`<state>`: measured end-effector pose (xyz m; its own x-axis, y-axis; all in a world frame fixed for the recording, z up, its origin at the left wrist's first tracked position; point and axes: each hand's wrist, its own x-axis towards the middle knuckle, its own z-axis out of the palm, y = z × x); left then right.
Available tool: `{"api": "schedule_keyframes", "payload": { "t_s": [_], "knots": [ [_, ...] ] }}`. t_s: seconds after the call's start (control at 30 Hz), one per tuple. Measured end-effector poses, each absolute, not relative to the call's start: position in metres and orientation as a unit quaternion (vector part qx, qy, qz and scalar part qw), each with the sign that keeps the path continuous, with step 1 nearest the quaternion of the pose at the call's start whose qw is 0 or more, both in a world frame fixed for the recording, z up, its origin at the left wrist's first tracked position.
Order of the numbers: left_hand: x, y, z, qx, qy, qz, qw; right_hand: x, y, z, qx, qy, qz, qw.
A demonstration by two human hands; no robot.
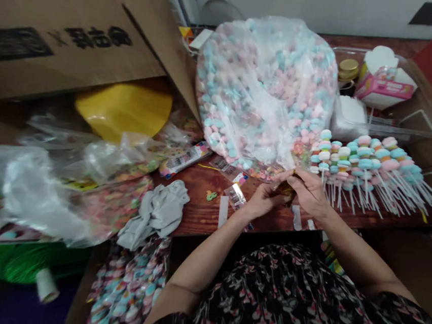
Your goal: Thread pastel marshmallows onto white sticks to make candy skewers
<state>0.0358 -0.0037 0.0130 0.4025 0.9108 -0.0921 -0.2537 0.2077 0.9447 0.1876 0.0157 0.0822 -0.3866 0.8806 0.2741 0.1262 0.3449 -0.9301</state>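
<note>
My left hand (pixel 268 197) and my right hand (pixel 308 191) meet over the front of the table. Their fingers are closed around something small with a dark, yellowish look, mostly hidden and blurred. Just behind them lies a large clear bag (pixel 265 85) full of pink, blue and white candies. Right of my right hand, candy skewers (pixel 365 156) on white sticks lie in a pile. Small gummy rings (pixel 211 196) and a clear printed wrapper (pixel 235 195) lie to the left of my left hand.
A cardboard box (pixel 72 26) stands at the left, with plastic bags of gummies (pixel 113 198) before it. A grey cloth (pixel 158 207) lies by the table edge. At the back right, a clear bin (pixel 426 121) holds a pink carton (pixel 383 89). Bagged skewers (pixel 127 291) sit below.
</note>
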Motion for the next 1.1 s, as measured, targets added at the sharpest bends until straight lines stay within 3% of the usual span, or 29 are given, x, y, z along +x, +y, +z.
{"api": "schedule_keyframes", "payload": {
  "t_s": [0.17, 0.27, 0.5, 0.77, 1.1],
  "knots": [
    [0.036, -0.004, 0.014, 0.483, 0.392, 0.395, 0.676, 0.184, 0.022, 0.084, -0.303, -0.533, 0.57, 0.548],
    [0.039, -0.004, 0.016, 0.492, 0.396, 0.379, 0.677, 0.18, 0.026, 0.086, -0.285, -0.451, 0.615, 0.581],
    [0.047, -0.003, 0.013, 0.509, 0.389, 0.372, 0.672, 0.168, 0.036, 0.084, -0.353, -0.303, 0.585, 0.664],
    [0.045, -0.004, 0.008, 0.499, 0.411, 0.366, 0.669, 0.174, 0.034, 0.092, -0.31, -0.361, 0.562, 0.676],
    [0.04, -0.004, 0.014, 0.5, 0.399, 0.394, 0.66, 0.199, 0.036, 0.138, -0.322, -0.457, 0.419, 0.716]
  ]
}}
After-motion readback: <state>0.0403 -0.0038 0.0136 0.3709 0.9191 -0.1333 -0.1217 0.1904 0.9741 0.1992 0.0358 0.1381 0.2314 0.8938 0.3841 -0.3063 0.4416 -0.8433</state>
